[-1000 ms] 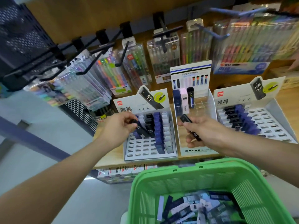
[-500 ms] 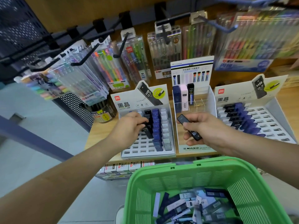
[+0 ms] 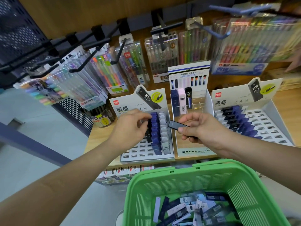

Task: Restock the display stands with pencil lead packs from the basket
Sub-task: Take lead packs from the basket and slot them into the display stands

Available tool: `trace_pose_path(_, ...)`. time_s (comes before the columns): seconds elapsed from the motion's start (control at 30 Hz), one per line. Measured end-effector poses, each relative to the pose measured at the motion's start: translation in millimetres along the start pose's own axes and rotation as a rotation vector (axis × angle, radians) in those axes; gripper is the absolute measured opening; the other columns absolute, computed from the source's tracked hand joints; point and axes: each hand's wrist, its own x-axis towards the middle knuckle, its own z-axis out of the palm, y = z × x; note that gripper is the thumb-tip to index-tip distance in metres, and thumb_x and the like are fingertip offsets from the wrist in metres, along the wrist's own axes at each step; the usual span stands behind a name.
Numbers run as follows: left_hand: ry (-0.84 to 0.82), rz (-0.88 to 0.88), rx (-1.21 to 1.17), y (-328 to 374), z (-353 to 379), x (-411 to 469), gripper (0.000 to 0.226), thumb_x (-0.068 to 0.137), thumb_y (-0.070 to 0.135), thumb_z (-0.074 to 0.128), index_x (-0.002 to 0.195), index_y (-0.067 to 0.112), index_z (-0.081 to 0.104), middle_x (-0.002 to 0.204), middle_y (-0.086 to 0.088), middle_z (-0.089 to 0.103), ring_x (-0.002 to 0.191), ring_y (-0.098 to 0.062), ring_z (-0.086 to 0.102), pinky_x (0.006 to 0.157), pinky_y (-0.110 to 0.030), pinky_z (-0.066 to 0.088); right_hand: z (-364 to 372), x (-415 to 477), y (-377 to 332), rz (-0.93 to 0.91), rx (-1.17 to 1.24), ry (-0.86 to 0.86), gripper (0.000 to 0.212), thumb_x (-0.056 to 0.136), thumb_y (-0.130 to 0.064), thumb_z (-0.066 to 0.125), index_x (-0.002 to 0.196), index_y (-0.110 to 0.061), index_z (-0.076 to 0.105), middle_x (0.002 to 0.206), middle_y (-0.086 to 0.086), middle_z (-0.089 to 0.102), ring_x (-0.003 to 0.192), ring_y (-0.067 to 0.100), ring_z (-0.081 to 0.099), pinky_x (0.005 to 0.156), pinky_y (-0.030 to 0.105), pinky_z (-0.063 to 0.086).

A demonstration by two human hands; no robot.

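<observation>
Green basket (image 3: pixel 179 171) holds a jumble of packs (image 3: pixel 184 207), too many to count, so you're partway. The left stand (image 3: pixel 138 151) shows three filled columns and many bare slots; the right stand (image 3: pixel 276 123) is likewise part-filled. Your left hand (image 3: pixel 130 128) pinches a dark pack (image 3: pixel 148 128) into the left stand. Your right hand (image 3: pixel 202 130) clamps one black pack (image 3: pixel 176 124) over the middle stand (image 3: pixel 193 151).

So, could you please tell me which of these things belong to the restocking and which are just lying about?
Job: green basket and its lead packs; left stand, with left hand at its black packs; black pack pinched in right hand; middle stand; right stand.
Lying about: hanging pen sets; pen tub; boxes below the shelf.
</observation>
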Motion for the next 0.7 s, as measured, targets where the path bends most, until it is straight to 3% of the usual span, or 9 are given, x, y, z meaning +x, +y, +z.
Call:
trace_pose_path(0.07,-0.016,0.091,-0.123,18,-3,2,0.029,0.086,0.014,0.068,0.114,0.019,0.069,0.097,0.006,0.064,0.080,-0.004,0.056,0.077,-0.017,0.046,-1,1,-1,-0.008,0.017,0.005,0.021,0.083,0.002,0.072,0.096,-0.011,0.062,0.068,0.004,0.071,0.057,0.011,0.066,0.048,0.018,0.049)
trace_pose_path(0.13,-0.087,0.231,-0.090,36,0,3,0.036,0.083,0.022,0.072,0.118,0.019,0.068,0.107,0.003,0.067,0.094,-0.009,0.060,0.086,-0.021,0.047,0,1,-2,-0.013,0.041,0.003,0.021,0.082,0.002,0.073,0.096,-0.010,0.062,0.068,0.005,0.070,0.056,0.011,0.065,0.047,0.018,0.048)
trace_pose_path(0.23,-0.092,0.320,0.014,50,5,4,0.028,0.084,0.021,0.072,0.111,0.018,0.071,0.098,0.000,0.070,0.091,-0.016,0.063,0.084,-0.028,0.050,1,-2,-4,-0.012,0.089,-0.034,0.022,0.079,-0.002,0.076,0.096,-0.009,0.063,0.067,0.004,0.070,0.056,0.011,0.064,0.047,0.018,0.048)
trace_pose_path(0.33,-0.088,0.017,-0.198,54,8,4,0.013,0.090,0.018,0.065,0.100,0.018,0.074,0.084,0.001,0.073,0.074,-0.010,0.066,0.075,-0.030,0.056,1,-5,-10,-0.035,0.162,-0.049,0.035,0.063,-0.016,0.082,0.095,-0.012,0.067,0.070,0.003,0.071,0.059,0.012,0.064,0.052,0.020,0.047)
trace_pose_path(0.43,-0.247,-0.359,-0.702,61,9,6,0.016,0.094,0.012,0.057,0.086,0.016,0.070,0.073,-0.005,0.072,0.061,-0.012,0.067,0.064,-0.026,0.059,-2,-3,-12,-0.078,0.146,-0.019,0.017,0.075,-0.013,0.077,0.091,-0.013,0.069,0.073,0.001,0.071,0.063,0.010,0.063,0.056,0.021,0.047)
trace_pose_path(0.5,-0.398,-0.397,-0.766,66,9,5,0.017,0.094,0.017,0.058,0.083,0.012,0.070,0.070,-0.005,0.072,0.059,-0.011,0.065,0.060,-0.023,0.056,-3,-3,-12,-0.077,0.130,0.016,0.006,0.087,-0.014,0.070,0.093,-0.012,0.069,0.081,0.003,0.070,0.072,0.012,0.065,0.059,0.024,0.051)
trace_pose_path(0.57,-0.444,-0.344,-0.594,68,9,3,0.022,0.091,0.026,0.062,0.076,0.014,0.072,0.066,-0.002,0.071,0.058,-0.011,0.064,0.060,-0.025,0.055,-3,-4,-10,-0.053,0.129,0.008,0.012,0.093,-0.017,0.065,0.103,-0.010,0.065,0.088,0.004,0.071,0.077,0.015,0.068,0.061,0.026,0.056)
trace_pose_path(0.63,-0.330,-0.332,-0.496,68,9,4,0.023,0.089,0.030,0.066,0.071,0.017,0.070,0.059,0.000,0.067,0.056,-0.011,0.061,0.058,-0.027,0.052,-2,-6,-8,-0.038,0.090,-0.020,0.016,0.094,-0.019,0.062,0.108,-0.011,0.062,0.092,0.008,0.073,0.077,0.021,0.071,0.058,0.025,0.057)
trace_pose_path(0.7,-0.219,-0.361,-0.575,68,6,8,0.014,0.086,0.027,0.070,0.079,0.016,0.066,0.061,0.001,0.064,0.054,-0.010,0.059,0.054,-0.026,0.050,-2,-8,-6,-0.043,-0.011,-0.026,0.023,0.093,-0.023,0.063,0.114,-0.012,0.063,0.098,0.007,0.072,0.079,0.021,0.070,0.054,0.023,0.053)
